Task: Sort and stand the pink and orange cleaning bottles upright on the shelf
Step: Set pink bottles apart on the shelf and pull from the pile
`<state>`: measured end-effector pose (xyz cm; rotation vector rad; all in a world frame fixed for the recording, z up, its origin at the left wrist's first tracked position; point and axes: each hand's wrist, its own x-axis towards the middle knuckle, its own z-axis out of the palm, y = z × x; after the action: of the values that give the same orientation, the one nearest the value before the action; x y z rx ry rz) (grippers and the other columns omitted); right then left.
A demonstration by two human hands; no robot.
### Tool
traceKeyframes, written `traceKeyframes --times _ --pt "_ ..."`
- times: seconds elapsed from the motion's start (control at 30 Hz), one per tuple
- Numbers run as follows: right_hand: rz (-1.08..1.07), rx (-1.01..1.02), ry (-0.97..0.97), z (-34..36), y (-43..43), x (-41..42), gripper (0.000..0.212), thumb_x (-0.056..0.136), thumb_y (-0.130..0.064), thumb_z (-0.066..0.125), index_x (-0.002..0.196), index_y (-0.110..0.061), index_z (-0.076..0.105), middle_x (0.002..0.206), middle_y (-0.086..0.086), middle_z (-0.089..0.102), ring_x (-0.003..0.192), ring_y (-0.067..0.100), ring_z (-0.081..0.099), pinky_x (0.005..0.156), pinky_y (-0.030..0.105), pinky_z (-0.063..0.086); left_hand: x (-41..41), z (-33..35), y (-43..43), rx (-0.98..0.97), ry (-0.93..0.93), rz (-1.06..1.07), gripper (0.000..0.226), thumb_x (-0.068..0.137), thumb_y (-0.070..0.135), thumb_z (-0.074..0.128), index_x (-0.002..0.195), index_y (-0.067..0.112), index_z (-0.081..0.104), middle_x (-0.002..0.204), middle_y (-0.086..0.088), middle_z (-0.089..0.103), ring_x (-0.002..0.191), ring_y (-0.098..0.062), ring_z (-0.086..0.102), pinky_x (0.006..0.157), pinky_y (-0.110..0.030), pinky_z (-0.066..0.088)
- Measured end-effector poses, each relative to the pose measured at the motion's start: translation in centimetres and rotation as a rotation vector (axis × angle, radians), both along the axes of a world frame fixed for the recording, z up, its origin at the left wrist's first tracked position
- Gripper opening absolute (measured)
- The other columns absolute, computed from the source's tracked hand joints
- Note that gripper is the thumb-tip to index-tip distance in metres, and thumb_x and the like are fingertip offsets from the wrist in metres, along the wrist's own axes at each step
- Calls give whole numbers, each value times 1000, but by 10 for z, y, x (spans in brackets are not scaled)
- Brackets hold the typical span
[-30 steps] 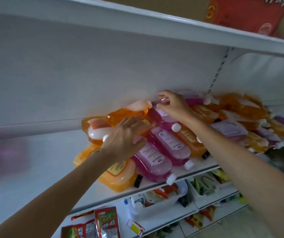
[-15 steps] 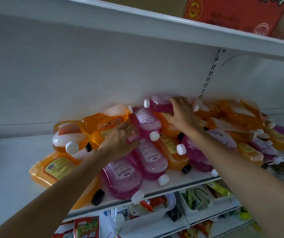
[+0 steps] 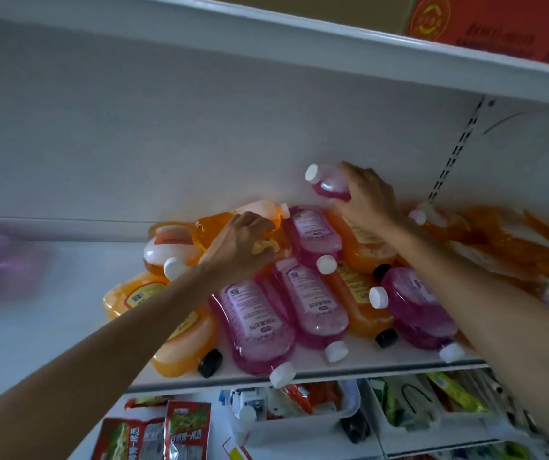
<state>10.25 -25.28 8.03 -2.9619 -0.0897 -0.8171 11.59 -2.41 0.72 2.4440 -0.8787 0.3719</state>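
On the shelf [image 3: 67, 327] a heap of bottles [image 3: 303, 293] lies flat, middle to right end, caps [image 3: 282, 374] over the front edge; right hand [image 3: 366, 197] holds a raised bottle [image 3: 328, 186] above the heap's rear, left hand [image 3: 240, 247] grips a rear bottle [image 3: 263, 210] at its left; bins [image 3: 299, 424] below the shelf.

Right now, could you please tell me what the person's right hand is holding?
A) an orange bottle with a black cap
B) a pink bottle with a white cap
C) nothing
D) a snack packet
B: the right hand grips a pink bottle with a white cap above the pile; the left hand grips an orange bottle.
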Motion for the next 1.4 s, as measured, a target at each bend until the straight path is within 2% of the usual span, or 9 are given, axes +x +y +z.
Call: traceKeyframes --times 0.13,0.27,0.4,0.53,0.73,0.83,0.97,1.3,1.4 --pt "167 146 -23 32 43 -13 58 82 -38 68 129 -13 44 124 7 58 108 25 57 88 33 44 1 14 7 -134 77 74 59 87 40 58 137 17 37 139 -9 40 125 -25 39 95 -35 36" --pt "404 671 79 48 93 -21 54 76 -31 76 120 -18 50 110 0 61 93 13 62 76 21 51 -3 31 30 -500 235 -81 65 82 59 41 139 29 30 130 -5 49 109 -14 54 83 -32 47" --pt "540 1100 207 43 130 -18 44 72 -22 76 107 -28 50 102 4 64 76 16 68 58 31 54 -15 34 61 -719 408 -205 64 91 31 56 141 23 17 106 8 59 82 6 65 67 -16 53" --pt "514 1251 188 30 167 -9 36 84 -15 66 114 -20 46 96 1 63 76 13 66 57 29 53 -15 21 104 -654 392 -211 106 56 46 77 141 29 16 111 1 62 96 -16 66 74 -33 55" --pt "564 1083 359 1 219 9 63 73 -38 72 127 -25 42 124 5 52 114 18 53 85 35 52 -17 6 168 -638 364 -77 101 64 29 82 143 27 20 99 5 64 75 -6 67 51 -19 52" --pt "575 930 461 -11 246 14 85 67 -34 81 139 -25 37 131 -3 51 123 17 47 94 45 49 -17 -9 204 -695 336 18 95 55 41 79 137 27 32 96 10 66 77 4 65 61 -16 53" --pt "588 935 534 -27 288 19 98 60 -43 83 142 -27 32 132 4 48 120 24 51 81 52 55 -23 -23 247 -648 309 98 100 56 58 72 143 27 32 93 16 66 74 5 65 57 -13 52" --pt "582 994 519 -63 369 27 81 66 -19 84 135 -27 41 122 2 50 106 24 57 66 43 59 -38 -50 318 -422 245 148 85 80 36 67 145 19 16 94 6 61 71 1 58 65 -14 49" --pt "543 923 495 -76 380 35 85 62 -20 86 134 -29 42 119 -6 52 104 27 59 81 48 54 -48 -66 350 -184 81 213 76 71 55 52 133 11 46 100 -2 65 75 -13 60 66 -31 54"
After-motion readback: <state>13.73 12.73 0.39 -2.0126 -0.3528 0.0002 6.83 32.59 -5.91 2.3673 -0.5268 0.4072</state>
